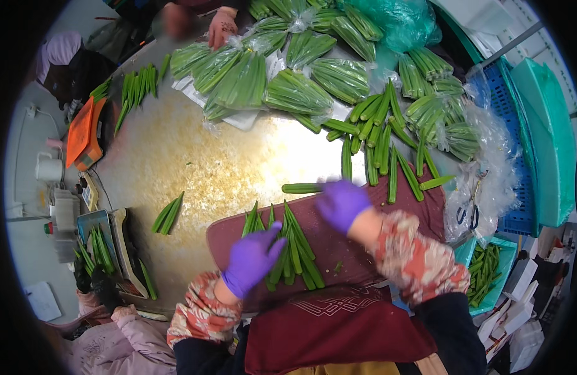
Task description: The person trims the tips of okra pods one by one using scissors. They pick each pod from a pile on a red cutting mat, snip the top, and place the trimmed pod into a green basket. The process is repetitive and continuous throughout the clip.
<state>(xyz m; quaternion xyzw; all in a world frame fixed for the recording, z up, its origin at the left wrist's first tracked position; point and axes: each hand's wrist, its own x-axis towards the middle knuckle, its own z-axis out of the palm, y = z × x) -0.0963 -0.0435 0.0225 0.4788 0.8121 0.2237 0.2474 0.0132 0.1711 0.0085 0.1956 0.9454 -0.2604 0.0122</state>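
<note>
Several okra pods (295, 248) lie side by side on a maroon cloth (363, 253) in front of me. My left hand (253, 258), in a purple glove, rests over the left part of this group, thumb and forefinger apart; its other fingers are partly hidden. My right hand (343, 205), also gloved in purple and blurred, is at the cloth's far edge. Its fingertips meet the end of a single okra pod (300, 188) lying crosswise; whether they grip it is unclear. Beyond that hand spreads a loose heap of okra (375, 126).
Bagged okra bundles (297, 93) cover the table's far side, near a co-worker's gloved hand (222, 28). Scissors (473, 211) lie on clear plastic bags (494, 173) at right. An orange scale (87, 133) stands left. Another person's dark-gloved hand (105, 286) is near a tray (94, 220).
</note>
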